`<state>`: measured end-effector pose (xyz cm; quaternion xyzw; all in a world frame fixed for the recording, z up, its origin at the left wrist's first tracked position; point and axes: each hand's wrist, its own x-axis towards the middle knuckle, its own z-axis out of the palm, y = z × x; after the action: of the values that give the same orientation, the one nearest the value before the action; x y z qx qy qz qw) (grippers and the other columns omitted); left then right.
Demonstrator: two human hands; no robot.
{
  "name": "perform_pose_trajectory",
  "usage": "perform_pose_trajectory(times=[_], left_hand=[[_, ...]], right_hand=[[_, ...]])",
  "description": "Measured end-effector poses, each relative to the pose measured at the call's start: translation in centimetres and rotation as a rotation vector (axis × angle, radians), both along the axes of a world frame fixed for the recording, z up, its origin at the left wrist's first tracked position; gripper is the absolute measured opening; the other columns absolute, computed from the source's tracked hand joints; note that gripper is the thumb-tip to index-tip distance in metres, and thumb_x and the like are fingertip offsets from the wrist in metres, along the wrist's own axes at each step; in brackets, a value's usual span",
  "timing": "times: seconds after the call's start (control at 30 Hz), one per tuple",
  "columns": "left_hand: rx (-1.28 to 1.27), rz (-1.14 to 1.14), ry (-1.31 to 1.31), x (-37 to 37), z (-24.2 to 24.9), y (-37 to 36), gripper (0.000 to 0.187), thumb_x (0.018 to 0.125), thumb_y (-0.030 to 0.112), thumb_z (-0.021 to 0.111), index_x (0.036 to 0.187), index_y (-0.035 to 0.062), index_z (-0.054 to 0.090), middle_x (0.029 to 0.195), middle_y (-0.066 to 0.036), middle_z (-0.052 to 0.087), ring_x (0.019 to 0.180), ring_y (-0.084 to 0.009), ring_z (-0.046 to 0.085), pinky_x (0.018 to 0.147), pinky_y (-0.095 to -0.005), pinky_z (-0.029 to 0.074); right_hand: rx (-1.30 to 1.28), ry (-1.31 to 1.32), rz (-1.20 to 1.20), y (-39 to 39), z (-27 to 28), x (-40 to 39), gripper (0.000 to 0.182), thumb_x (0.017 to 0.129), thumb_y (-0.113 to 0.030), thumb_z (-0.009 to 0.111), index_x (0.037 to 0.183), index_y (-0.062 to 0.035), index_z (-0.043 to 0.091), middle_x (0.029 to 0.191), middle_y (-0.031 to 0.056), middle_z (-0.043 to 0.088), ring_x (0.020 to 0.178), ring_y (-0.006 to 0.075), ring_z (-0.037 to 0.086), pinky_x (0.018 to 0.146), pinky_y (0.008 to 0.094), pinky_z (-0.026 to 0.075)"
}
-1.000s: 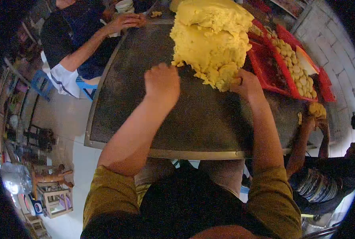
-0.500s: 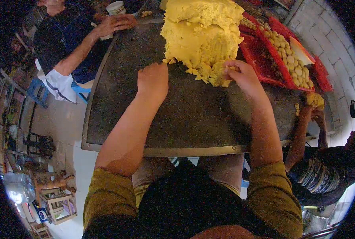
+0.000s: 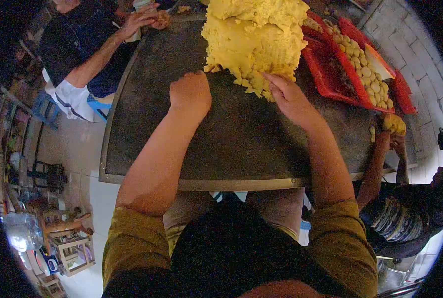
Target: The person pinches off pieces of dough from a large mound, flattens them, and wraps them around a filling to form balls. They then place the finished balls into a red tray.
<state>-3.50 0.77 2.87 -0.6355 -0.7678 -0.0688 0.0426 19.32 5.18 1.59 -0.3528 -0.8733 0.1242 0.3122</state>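
A large block of yellow dough (image 3: 254,42) lies on the dark tabletop, its front edge crumbly and torn. My right hand (image 3: 292,99) is at that front edge, fingers bent and pressed against the dough. My left hand (image 3: 190,94) is curled into a fist over the table, left of the dough's front corner. The back of that hand faces me, so whatever its fingers hold is hidden.
Red trays (image 3: 326,74) stand to the right, one with many round dough balls (image 3: 365,74). A co-worker's hands (image 3: 144,21) are at the far left edge. Another person's hands hold yellow dough (image 3: 394,125) at right. A metal-trimmed edge (image 3: 241,185) runs before me.
My right hand has shifted slightly left along the dough's front edge. My left fist has barely moved. The left co-worker's hands have come together.
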Motion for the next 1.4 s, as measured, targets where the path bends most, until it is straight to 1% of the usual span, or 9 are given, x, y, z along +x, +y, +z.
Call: perform_pose_trajectory(times=[0.23, 0.4, 0.63, 0.8, 0.9, 1.03, 1.13, 1.3, 1.4], left_hand=[[0.061, -0.083, 0.042, -0.7, -0.6, 0.2, 0.017, 0.076, 0.008, 0.052, 0.091, 0.004, 0.059, 0.091, -0.013, 0.06, 0.086, -0.027, 0.061, 0.072, -0.0379, 0.048], [-0.039, -0.097, 0.128, -0.3, 0.2, 0.1, 0.016, 0.076, 0.011, 0.051, 0.087, 0.0054, 0.062, 0.094, -0.013, 0.059, 0.087, -0.0261, 0.06, 0.069, -0.0364, 0.048], [0.08, -0.103, 0.17, 0.0, 0.0, -0.7, 0.015, 0.075, 0.011, 0.052, 0.086, 0.0062, 0.062, 0.092, -0.014, 0.059, 0.088, -0.0262, 0.058, 0.073, -0.0378, 0.047], [0.337, -0.421, -0.341, -0.1, -0.8, 0.6, 0.012, 0.077, 0.01, 0.054, 0.085, 0.0039, 0.059, 0.086, -0.012, 0.062, 0.079, -0.0254, 0.06, 0.07, -0.0335, 0.048], [0.18, -0.45, -0.761, 0.4, -0.3, 0.4, 0.014, 0.075, 0.007, 0.057, 0.088, 0.001, 0.059, 0.083, -0.013, 0.062, 0.08, -0.0221, 0.06, 0.07, -0.0342, 0.047], [0.247, -0.461, -0.96, 0.0, -1.2, 1.4, 0.016, 0.077, 0.009, 0.06, 0.09, 0.0006, 0.059, 0.082, -0.009, 0.062, 0.075, -0.0173, 0.059, 0.068, -0.0286, 0.047], [0.167, -0.327, -1.238, -0.1, -0.9, 1.4, 0.018, 0.079, 0.016, 0.059, 0.091, 0.002, 0.059, 0.081, -0.005, 0.062, 0.076, -0.0124, 0.057, 0.069, -0.0249, 0.046], [0.109, -0.25, -1.575, -0.5, -1.1, 2.1, 0.022, 0.081, 0.015, 0.057, 0.097, -0.0011, 0.056, 0.088, -0.006, 0.062, 0.082, -0.0124, 0.057, 0.071, -0.0234, 0.046], [0.115, -0.251, -1.766, 0.0, -0.7, 1.3, 0.023, 0.078, 0.006, 0.06, 0.098, -0.0047, 0.054, 0.087, -0.008, 0.061, 0.076, -0.0126, 0.057, 0.071, -0.0226, 0.047]], right_hand=[[-0.186, -0.252, -0.093, -0.4, 1.4, 0.4, 0.028, 0.074, -0.007, 0.06, 0.102, -0.002, 0.058, 0.091, 0.0177, 0.061, 0.087, 0.0273, 0.06, 0.077, 0.034, 0.045], [-0.459, 0.01, -0.04, 0.6, 1.3, -0.2, 0.025, 0.066, -0.011, 0.068, 0.088, -0.002, 0.063, 0.084, 0.0167, 0.061, 0.08, 0.0292, 0.061, 0.069, 0.0331, 0.046], [-0.192, -0.329, 0.116, -0.7, 1.8, 0.0, 0.018, 0.066, -0.013, 0.069, 0.079, -0.0015, 0.063, 0.077, 0.0127, 0.063, 0.078, 0.0228, 0.061, 0.069, 0.0306, 0.047], [-0.575, 0.621, 0.094, 0.9, 1.1, 0.5, 0.022, 0.078, -0.019, 0.062, 0.09, -0.0016, 0.057, 0.083, 0.0088, 0.062, 0.08, 0.0218, 0.06, 0.07, 0.0317, 0.048], [-0.904, 1.007, 0.141, -0.1, 2.0, 0.1, 0.023, 0.085, -0.018, 0.053, 0.101, -0.0007, 0.05, 0.101, 0.0153, 0.057, 0.093, 0.0255, 0.057, 0.076, 0.0311, 0.047], [-1.083, 1.153, 0.056, 0.6, 1.1, -0.3, 0.022, 0.087, -0.022, 0.049, 0.097, -0.0017, 0.049, 0.096, 0.014, 0.057, 0.084, 0.0251, 0.058, 0.075, 0.0304, 0.048], [-1.167, 1.22, 0.123, 0.1, 1.4, -0.6, 0.031, 0.086, -0.036, 0.05, 0.086, -0.0048, 0.052, 0.08, 0.0083, 0.056, 0.066, 0.0176, 0.055, 0.054, 0.0249, 0.045], [-0.996, 0.808, -0.028, 0.1, 1.2, -0.2, 0.055, 0.081, -0.061, 0.039, 0.061, -0.0096, 0.042, 0.05, 0.0032, 0.041, 0.043, 0.011, 0.038, 0.037, 0.0232, 0.025], [-1.098, 0.941, 0.034, 0.6, 0.8, 0.2, 0.054, 0.086, -0.056, 0.033, 0.055, -0.0129, 0.039, 0.041, 0.0011, 0.036, 0.034, 0.0108, 0.036, 0.031, 0.025, 0.023]])
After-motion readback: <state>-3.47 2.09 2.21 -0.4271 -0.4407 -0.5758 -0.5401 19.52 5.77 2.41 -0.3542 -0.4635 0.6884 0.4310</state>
